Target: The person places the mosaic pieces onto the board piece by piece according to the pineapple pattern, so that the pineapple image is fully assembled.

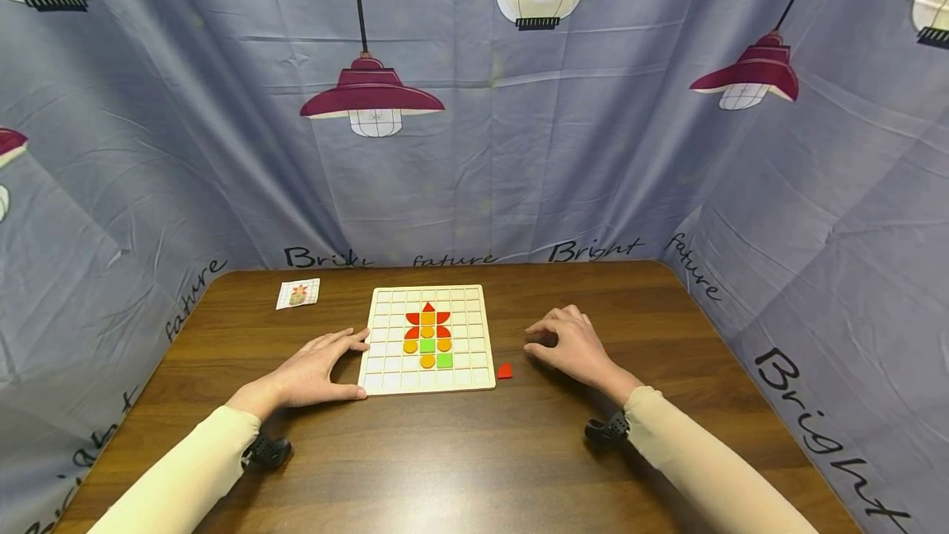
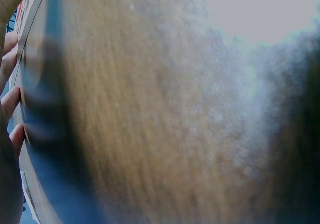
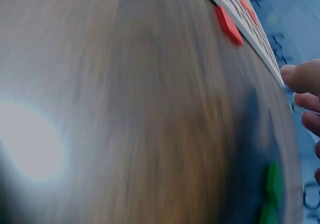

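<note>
A white grid board [image 1: 389,369] lies on the table, bearing a figure of red, orange, yellow and green pieces. My left hand [image 1: 319,369] rests at the board's left edge, thumb and fingers spread and touching it. Just off the board's lower right corner lies a loose red piece [image 1: 505,371] with one curved side. To the right of that piece, my right hand [image 1: 571,344] is held over the table, its fingers loosely bent and nothing visible between them. Green pieces [image 3: 272,189] show near that hand in the right wrist view; the hand hides them in the head view.
A small paper card [image 1: 298,293] with a printed coloured figure lies at the table's back left. The brown wooden table [image 1: 430,460] ends at a blue-grey curtain [image 1: 460,188] printed with lamps and lettering.
</note>
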Motion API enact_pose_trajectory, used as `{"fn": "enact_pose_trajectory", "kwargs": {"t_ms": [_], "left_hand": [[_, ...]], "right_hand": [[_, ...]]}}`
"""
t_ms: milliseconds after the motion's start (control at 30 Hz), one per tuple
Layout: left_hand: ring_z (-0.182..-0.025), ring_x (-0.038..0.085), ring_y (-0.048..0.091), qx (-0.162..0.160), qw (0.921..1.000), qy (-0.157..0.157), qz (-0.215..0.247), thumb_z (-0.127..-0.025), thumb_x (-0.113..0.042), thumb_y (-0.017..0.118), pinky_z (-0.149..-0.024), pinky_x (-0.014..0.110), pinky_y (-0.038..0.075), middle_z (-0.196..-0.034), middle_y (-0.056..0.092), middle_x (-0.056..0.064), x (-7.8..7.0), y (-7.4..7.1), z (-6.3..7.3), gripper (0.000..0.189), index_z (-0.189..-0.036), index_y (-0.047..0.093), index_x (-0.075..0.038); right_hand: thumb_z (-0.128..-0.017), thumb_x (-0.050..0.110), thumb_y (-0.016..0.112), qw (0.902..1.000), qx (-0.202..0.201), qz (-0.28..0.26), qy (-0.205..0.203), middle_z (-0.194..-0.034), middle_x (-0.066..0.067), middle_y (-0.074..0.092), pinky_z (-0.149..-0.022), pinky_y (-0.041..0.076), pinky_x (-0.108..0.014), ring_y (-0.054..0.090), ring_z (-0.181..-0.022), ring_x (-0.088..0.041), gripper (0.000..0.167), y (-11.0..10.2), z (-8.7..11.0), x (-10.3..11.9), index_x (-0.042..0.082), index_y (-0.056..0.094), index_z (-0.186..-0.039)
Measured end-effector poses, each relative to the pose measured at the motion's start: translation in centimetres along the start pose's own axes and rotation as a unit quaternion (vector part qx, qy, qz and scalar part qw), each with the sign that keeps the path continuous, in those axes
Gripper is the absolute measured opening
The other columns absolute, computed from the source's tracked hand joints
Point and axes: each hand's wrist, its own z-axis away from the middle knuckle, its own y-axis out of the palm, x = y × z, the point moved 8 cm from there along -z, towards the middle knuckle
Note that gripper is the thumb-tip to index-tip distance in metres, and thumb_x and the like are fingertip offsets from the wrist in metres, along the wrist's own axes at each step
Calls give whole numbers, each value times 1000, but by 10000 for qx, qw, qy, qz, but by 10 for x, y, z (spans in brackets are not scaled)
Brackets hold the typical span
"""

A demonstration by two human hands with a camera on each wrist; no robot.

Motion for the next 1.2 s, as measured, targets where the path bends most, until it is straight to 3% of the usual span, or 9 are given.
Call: {"fn": "enact_pose_trajectory", "kwargs": {"t_ms": [200, 433, 800, 1200], "left_hand": [[-149, 37, 32, -39, 10000, 37, 20, -81, -66, 76, -116, 65, 24, -158, 45, 6, 0, 0, 0, 94, -154, 46, -15], [-147, 38, 34, -135, 9999, 88, -36, -81, -64, 77, -115, 65, 26, -159, 42, 10, 0, 0, 1, 87, -148, 52, -14], [-149, 36, 32, -49, 10000, 10, -27, -81, -66, 76, -116, 64, 25, -161, 40, 7, 1, 1, -1, 86, -147, 53, -16], [-149, 36, 33, -75, 10000, 12, 10, -80, -67, 76, -116, 63, 24, -160, 42, 6, 3, 1, -1, 90, -150, 50, -17]], "right_hand": [[-82, 41, 86, 9993, -38, 197, 328, -93, 8, 63, -81, 35, -39, 48, -94, -17, 31, -17, 25, -30, 22, 80, -106], [-80, 46, 86, 9971, -31, 566, 516, -93, 9, 61, -73, 31, -36, 46, -89, -18, 33, -21, 42, -49, 24, 80, -104], [-81, 41, 87, 9975, -121, 456, 521, -88, 9, 58, -72, 30, -35, 44, -87, -17, 23, -17, 39, -48, 27, 80, -97], [-80, 41, 88, 9981, -139, 174, 566, -93, 10, 61, -80, 34, -39, 49, -96, -20, 31, -16, 39, -47, 25, 80, -106]]}}
